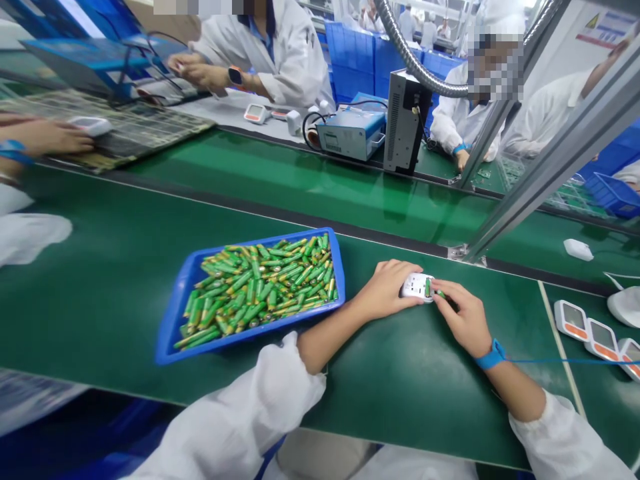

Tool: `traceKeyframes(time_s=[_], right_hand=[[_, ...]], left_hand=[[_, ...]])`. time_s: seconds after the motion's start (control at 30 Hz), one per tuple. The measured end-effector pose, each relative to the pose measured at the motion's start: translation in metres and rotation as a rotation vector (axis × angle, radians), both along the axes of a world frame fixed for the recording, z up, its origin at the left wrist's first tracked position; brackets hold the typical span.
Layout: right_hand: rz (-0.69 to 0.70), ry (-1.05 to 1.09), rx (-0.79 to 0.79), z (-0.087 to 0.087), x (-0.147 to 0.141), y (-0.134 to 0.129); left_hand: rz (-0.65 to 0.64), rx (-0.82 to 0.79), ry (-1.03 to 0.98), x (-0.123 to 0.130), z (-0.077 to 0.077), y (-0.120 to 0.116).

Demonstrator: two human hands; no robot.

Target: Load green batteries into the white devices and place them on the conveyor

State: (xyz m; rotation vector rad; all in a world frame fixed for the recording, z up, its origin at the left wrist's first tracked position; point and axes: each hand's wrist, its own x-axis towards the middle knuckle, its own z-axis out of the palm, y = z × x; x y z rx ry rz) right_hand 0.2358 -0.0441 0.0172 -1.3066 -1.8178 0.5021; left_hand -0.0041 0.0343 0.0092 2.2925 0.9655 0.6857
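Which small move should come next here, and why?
Probably ease the green cylindrical battery held by the right hand into the small white plastic device: the left hand holds it, and another green battery shows at its end beside the right hand.

"How many blue trays (180,307) hold batteries (255,287)?"
"One."
"And how many batteries are inside?"
"Heaps! They're all piled up, so I can't count them."
"How many hands are at the little white box (415,285)?"
"Two: one left hand (393,287) and one right hand (467,317). Just one box there."
"And gadgets with orange bits (601,339), over on the right?"
"Three, in a row."
"Big bendy metal pipes (423,79)?"
"One."
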Motion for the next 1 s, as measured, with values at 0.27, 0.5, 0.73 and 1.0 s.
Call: traceKeyframes(time_s=[0.27, 0.5, 0.73, 1.0], right_hand=[[0.130, -0.255, 0.090, -0.008, 0.005, -0.007], [0.093, -0.129, 0.025, -0.004, 0.009, 0.000], [-0.038, 0.133, -0.231, 0.001, 0.010, 0.003], [0.005, 0.175, -0.305, 0.006, 0.010, 0.006]], left_hand=[[0.021, -0.019, -0.030, 0.000, -0.004, 0.002], [0.004, -0.024, 0.000, 0.000, -0.002, 0.000], [-0.066, -0.016, 0.037, -0.002, 0.000, -0.001], [-0.062, -0.017, 0.038, -0.003, 0.000, -0.001]])
